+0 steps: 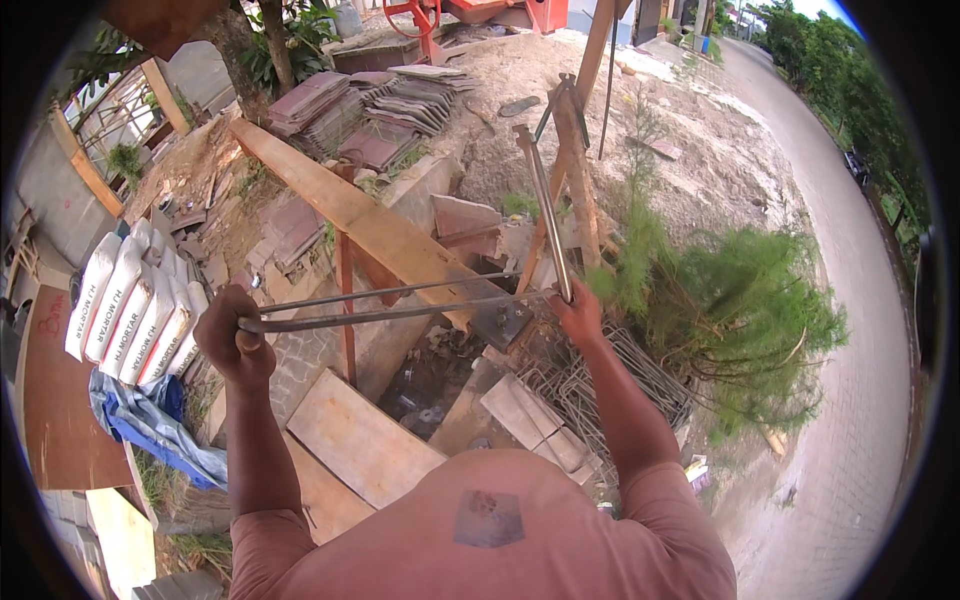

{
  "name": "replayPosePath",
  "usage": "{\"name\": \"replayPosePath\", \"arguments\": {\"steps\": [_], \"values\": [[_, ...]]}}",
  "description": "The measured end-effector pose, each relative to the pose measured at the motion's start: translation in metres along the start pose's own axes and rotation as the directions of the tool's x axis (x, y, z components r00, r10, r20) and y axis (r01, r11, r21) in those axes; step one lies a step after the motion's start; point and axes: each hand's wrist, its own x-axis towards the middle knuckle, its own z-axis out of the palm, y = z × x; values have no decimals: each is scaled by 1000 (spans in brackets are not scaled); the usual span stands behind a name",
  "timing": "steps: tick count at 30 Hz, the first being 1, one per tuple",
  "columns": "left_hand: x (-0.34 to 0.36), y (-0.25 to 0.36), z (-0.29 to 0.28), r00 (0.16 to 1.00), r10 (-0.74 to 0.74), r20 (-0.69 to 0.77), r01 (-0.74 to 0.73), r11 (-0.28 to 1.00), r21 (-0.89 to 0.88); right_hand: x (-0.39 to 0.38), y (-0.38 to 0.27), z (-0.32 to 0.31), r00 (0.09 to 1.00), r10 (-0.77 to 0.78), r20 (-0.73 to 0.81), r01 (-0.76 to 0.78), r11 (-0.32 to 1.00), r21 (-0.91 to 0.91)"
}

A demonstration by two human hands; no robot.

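Through the head camera I look down on an outdoor building yard. A pale road curves along the right side, and a mound of light, sandy earth fills the far middle. A feathery green bush stands to the right, beside the road. A long wooden plank slants from the upper left toward the centre, with a reddish post under it. On the left is a pile of white bags, just above a crumpled blue sheet. Beyond the plank I see stacked roof tiles. A heap of bent metal rods lies beyond and below the right forearm.

Two long, thin metal bars stretch across the middle, in front of the plank's near end, drawing together at the left; I cannot tell whether they are one bent piece. A shiny metal pipe leans up and away at their right.

My left hand is a closed fist around the bars' left end. My right hand is wrapped around the pipe's lower end; I cannot tell if it also touches a bar.
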Motion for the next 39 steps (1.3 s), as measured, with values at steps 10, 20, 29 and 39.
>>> {"name": "replayPosePath", "arguments": {"steps": [10, 20, 29, 39], "values": [[256, 8, 101, 990, 72, 124, -97, 973, 208, -70, -94, -3, 889, 299, 347, -424, 824, 375], [193, -43, 252, 930, 197, 309, -177, 980, -91, -81, 13, 29, 897, 434, 80, -438, 856, 273], [188, -62, 243, 958, 124, 258, -100, 989, -104, -32, 26, 17, 920, 382, 92, -392, 900, 192], [144, -233, 209, 776, -495, 392, 324, 845, 427, -75, -24, -41, 844, 504, 183, -519, 854, 42]]}}
